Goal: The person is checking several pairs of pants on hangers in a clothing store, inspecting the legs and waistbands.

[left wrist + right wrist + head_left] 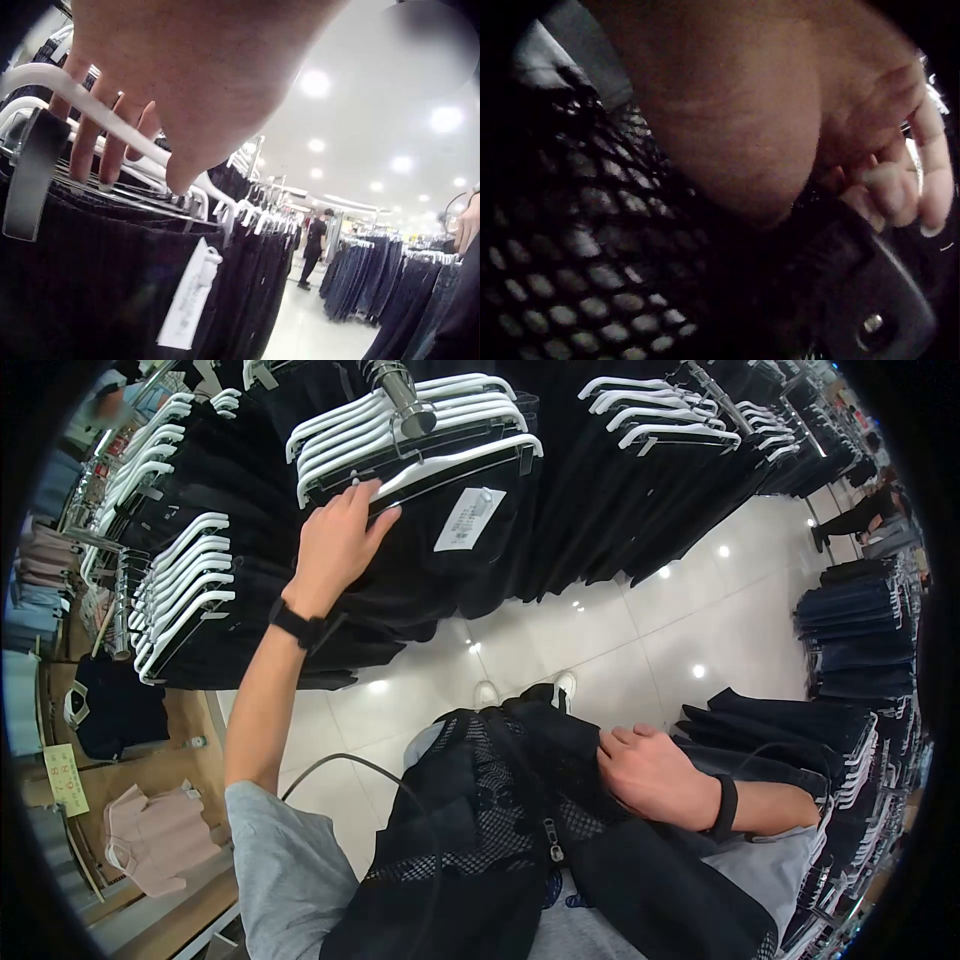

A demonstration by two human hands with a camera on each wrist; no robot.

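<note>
Head view: left hand (pixel 335 550) at the front white hanger (pixel 460 457) on a metal rail (pixel 402 395); dark garment (pixel 415 545) hangs from it, white tag (pixel 470 520) on its front. Right hand (pixel 655 775) rests on black mesh gear (pixel 430 820) at the person's front.

Left wrist view: left hand open, fingers extended behind hanger, thumb on near side.

Right wrist view: fingers bent beside black mesh; grip, cannot tell.

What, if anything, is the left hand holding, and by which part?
The left hand holds the front white hanger by its left arm.
</note>
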